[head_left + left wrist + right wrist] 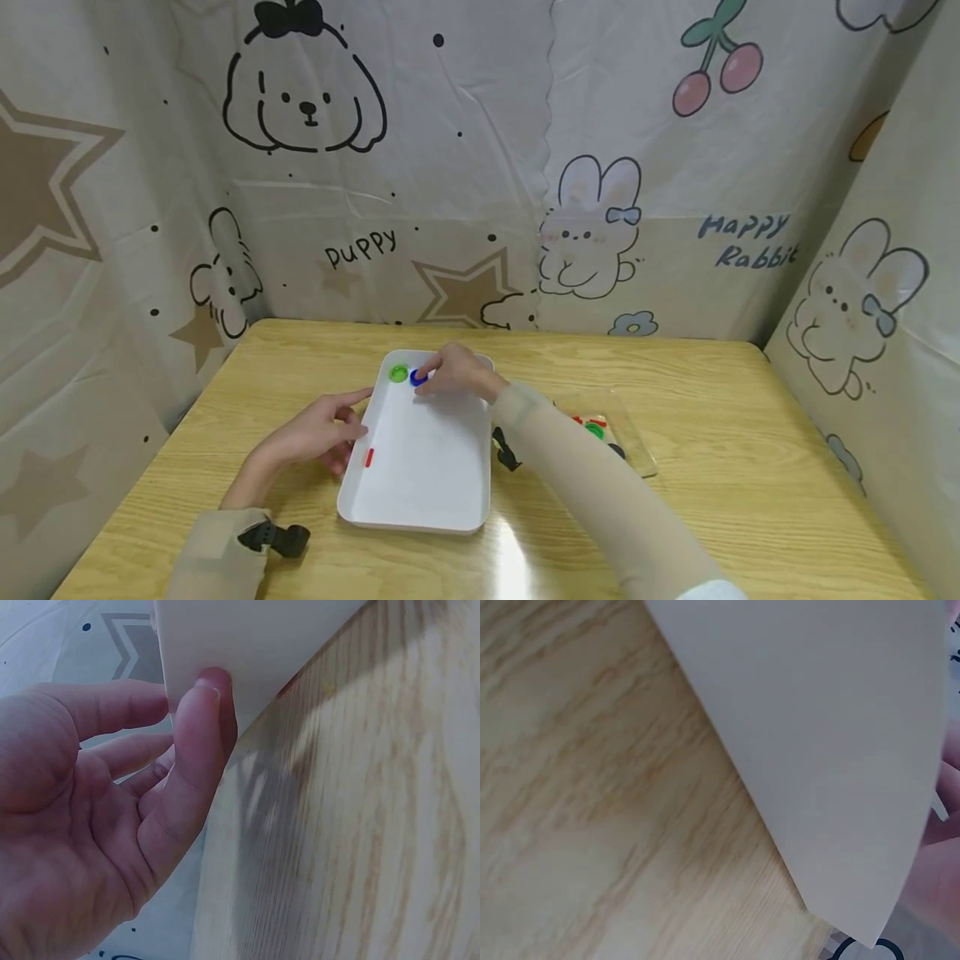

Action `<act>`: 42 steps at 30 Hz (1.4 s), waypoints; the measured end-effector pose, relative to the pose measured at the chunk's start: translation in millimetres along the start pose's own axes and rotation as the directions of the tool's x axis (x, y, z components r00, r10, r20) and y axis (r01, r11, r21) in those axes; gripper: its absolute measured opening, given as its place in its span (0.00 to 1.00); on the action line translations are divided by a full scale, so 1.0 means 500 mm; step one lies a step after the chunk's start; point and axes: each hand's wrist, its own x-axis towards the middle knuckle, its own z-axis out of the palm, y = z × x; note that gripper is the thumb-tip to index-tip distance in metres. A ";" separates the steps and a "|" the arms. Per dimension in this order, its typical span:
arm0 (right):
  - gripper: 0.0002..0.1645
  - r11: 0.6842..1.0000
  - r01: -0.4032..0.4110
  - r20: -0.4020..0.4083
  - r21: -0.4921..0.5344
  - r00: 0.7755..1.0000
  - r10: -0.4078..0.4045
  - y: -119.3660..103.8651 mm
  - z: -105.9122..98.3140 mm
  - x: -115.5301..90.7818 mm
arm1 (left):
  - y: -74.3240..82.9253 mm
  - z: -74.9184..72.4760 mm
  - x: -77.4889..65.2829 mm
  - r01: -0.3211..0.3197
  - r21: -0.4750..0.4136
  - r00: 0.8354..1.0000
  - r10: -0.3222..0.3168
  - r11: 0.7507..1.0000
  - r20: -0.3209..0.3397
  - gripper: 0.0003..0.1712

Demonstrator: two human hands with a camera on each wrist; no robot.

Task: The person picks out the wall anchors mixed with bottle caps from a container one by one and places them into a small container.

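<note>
A white tray (435, 475) lies on the table. Inside it near the far end are a green ring (398, 373) and, to its right, a blue ring (417, 378). My right hand (455, 372) reaches over the tray and pinches the blue ring at its fingertips. A small red strip (369, 457) lies by the tray's left wall. My left hand (321, 431) rests against that side from outside. In the left wrist view the thumb of the left hand (112, 780) presses the outer wall. The right wrist view mostly shows the wall, hiding the fingertips.
Right of the tray is a clear plastic box (637, 446) with red, green and dark pieces, partly hidden by the right forearm. Dark straps (273, 537) sit at the wrists. Printed curtains (465, 192) stand behind the wooden table (697, 392) and at both sides.
</note>
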 end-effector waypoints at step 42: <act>0.23 0.999 0.038 0.009 -0.012 0.999 -0.038 0.001 0.015 -0.002 | 0.000 0.004 0.001 0.031 0.022 0.999 -0.030 0.999 -0.036 0.38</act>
